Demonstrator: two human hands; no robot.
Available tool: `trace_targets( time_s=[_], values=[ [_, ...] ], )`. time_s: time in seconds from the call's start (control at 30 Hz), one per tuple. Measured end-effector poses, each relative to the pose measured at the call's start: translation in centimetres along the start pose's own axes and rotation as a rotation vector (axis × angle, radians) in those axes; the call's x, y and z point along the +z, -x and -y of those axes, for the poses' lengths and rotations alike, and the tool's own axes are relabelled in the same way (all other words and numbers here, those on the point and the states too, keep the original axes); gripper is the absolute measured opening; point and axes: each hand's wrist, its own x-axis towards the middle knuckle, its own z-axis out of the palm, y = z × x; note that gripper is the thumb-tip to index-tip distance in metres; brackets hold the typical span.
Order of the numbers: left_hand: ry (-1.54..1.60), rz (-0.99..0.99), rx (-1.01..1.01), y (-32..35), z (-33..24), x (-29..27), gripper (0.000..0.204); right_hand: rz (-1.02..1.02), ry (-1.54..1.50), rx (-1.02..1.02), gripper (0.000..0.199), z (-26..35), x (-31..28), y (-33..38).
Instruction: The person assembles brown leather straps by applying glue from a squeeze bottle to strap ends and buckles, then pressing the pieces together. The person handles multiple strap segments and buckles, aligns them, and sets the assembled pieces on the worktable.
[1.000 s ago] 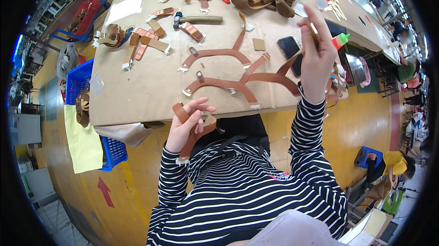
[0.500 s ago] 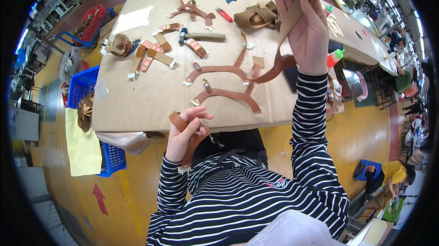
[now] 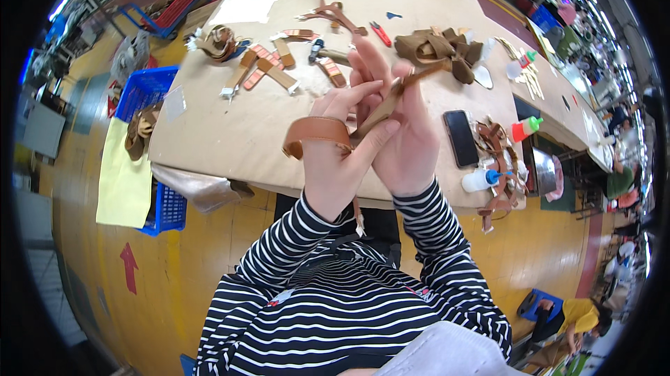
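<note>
My two hands are together above the near middle of the table. A brown leather strap (image 3: 307,131) loops around the back of my left hand (image 3: 331,166). The left thumb and fingers close on a strip with a paler tan underside (image 3: 380,109), which runs across to my right hand (image 3: 412,142). This strip lies against the right palm, and its dark end sticks out past the right fingers. Below the hands a thin strap end with a white tip (image 3: 359,222) hangs at the table edge. The hands hide part of the straps and the table behind.
Beyond the hands lie padded strap pieces (image 3: 265,65), a hammer (image 3: 317,51), red snips (image 3: 380,34) and a bundle of brown straps (image 3: 433,48). Rightward are a phone (image 3: 460,138), a blue-capped bottle (image 3: 481,179) and a red bottle (image 3: 525,128). A blue crate (image 3: 167,212) stands left.
My right hand has come down and left from its raised place, bringing its strap. My left hand has risen from the table's front edge to meet it. The view has shifted.
</note>
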Motion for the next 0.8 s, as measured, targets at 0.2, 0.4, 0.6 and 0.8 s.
trace_targets(
  time_s=[0.2,0.4,0.6,0.8],
  values=[
    [-0.014,-0.04,0.026,1.5,-0.4,-2.7,0.024,-0.141,0.594,-0.221,0.025,0.6,-0.1,2.9],
    [-0.222,-0.042,0.176,2.7,-1.3,-4.3,0.031,-0.133,1.173,-0.47,0.027,1.1,0.1,4.8],
    [-0.18,-0.021,0.218,3.6,-1.8,-4.4,0.032,-0.178,1.206,-0.691,0.026,-1.2,0.7,5.9],
    [-0.204,-0.032,0.163,4.2,-2.0,-4.7,0.035,-0.14,1.314,-0.668,0.024,-1.6,1.6,7.1]
  ],
)
